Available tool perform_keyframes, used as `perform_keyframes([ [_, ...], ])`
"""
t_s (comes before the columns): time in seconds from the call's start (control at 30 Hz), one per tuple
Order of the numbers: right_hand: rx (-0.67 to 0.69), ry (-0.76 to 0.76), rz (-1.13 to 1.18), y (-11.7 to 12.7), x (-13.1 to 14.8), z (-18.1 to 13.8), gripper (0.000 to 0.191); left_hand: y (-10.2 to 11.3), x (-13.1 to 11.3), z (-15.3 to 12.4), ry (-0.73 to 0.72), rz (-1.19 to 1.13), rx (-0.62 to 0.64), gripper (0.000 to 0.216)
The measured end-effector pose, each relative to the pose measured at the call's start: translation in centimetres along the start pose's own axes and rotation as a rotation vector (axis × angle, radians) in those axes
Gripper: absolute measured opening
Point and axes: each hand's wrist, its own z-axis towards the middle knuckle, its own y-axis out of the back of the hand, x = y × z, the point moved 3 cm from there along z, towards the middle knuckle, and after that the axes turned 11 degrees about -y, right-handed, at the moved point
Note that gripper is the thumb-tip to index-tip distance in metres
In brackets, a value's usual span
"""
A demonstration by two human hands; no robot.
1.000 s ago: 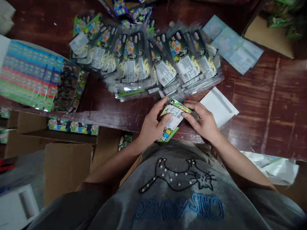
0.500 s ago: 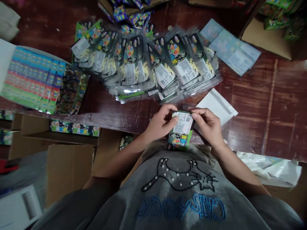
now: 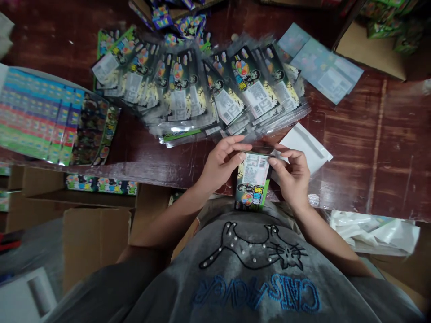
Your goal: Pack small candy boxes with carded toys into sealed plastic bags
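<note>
A small dark-and-green printed packet (image 3: 252, 190), with a white barcode label on its upper part, is held at the table's front edge, close to my body. My left hand (image 3: 224, 163) has its thumb on the packet's upper left corner, fingers reaching past the top edge. At the upper right corner, my right hand (image 3: 292, 172) pinches with its thumb while the fingers curl behind. Something clear, seemingly plastic film, shows faintly between the fingertips above the packet. A white paper sheet (image 3: 306, 148) lies just beyond my right hand.
Many similar packets in clear sleeves (image 3: 183, 96) are fanned across the table. Left are rows of coloured packs (image 3: 40, 116); pale blue sheets (image 3: 328, 72) lie at the back right. A carton (image 3: 370, 51) of green packs stands beyond, and an open cardboard box (image 3: 96, 237) sits below left.
My left fingers have straightened and lifted past the packet's top edge, and its thumb has shifted off the label to the corner. My right fingers have opened a little. The packet stays nearly in place.
</note>
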Motion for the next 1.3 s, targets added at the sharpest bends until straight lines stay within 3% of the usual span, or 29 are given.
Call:
perform_keyframes([
  [0.13,0.038,-0.073,0.068,0.4,1.0,0.5,0.023,0.1,0.8,0.2,0.029,-0.106,-0.005,0.053],
  [0.23,0.134,-0.018,0.121,0.9,1.6,1.0,0.012,0.3,0.9,0.3,0.019,-0.114,0.022,0.038],
  [0.33,0.151,0.031,0.116,1.4,1.5,1.1,0.024,0.6,-0.2,0.5,-0.041,-0.037,0.052,0.016],
  [0.4,0.171,0.012,0.123,1.6,1.5,1.2,0.035,0.7,-1.1,0.6,-0.061,0.022,0.080,0.012],
  [0.47,0.214,-0.018,0.106,1.6,1.8,1.3,0.027,0.7,-1.8,0.8,-0.042,0.080,0.109,0.015],
  [0.53,0.229,-0.076,0.080,1.6,2.4,1.6,0.013,0.6,-2.2,1.0,-0.023,0.124,0.112,0.017],
  [0.67,0.202,-0.306,0.141,1.7,3.2,2.5,0.021,0.4,-2.8,1.9,-0.003,0.136,0.085,0.019],
  [0.77,0.223,-0.389,0.185,2.0,3.4,2.8,0.021,0.4,-3.2,2.4,0.027,0.152,0.137,0.022],
  [0.9,0.334,-0.345,0.164,3.0,3.5,2.3,0.020,0.4,-3.0,2.3,-0.012,0.133,0.262,0.022],
  [1.0,0.400,-0.183,0.088,4.3,3.9,2.1,0.022,0.3,-2.5,2.4,-0.073,0.163,0.320,0.019],
  [1.07,0.293,-0.066,-0.040,6.1,3.6,2.8,0.023,0.4,-2.2,3.0,-0.111,0.246,0.344,0.017],
  [1.2,-0.182,-0.087,-0.484,11.6,0.1,5.0,0.031,-0.2,-2.1,5.0,-0.219,0.576,0.435,0.015],
  [1.3,-0.171,-0.191,-0.754,13.4,-3.4,5.5,0.034,-2.1,-3.0,6.2,-0.410,0.828,0.387,0.023],
])
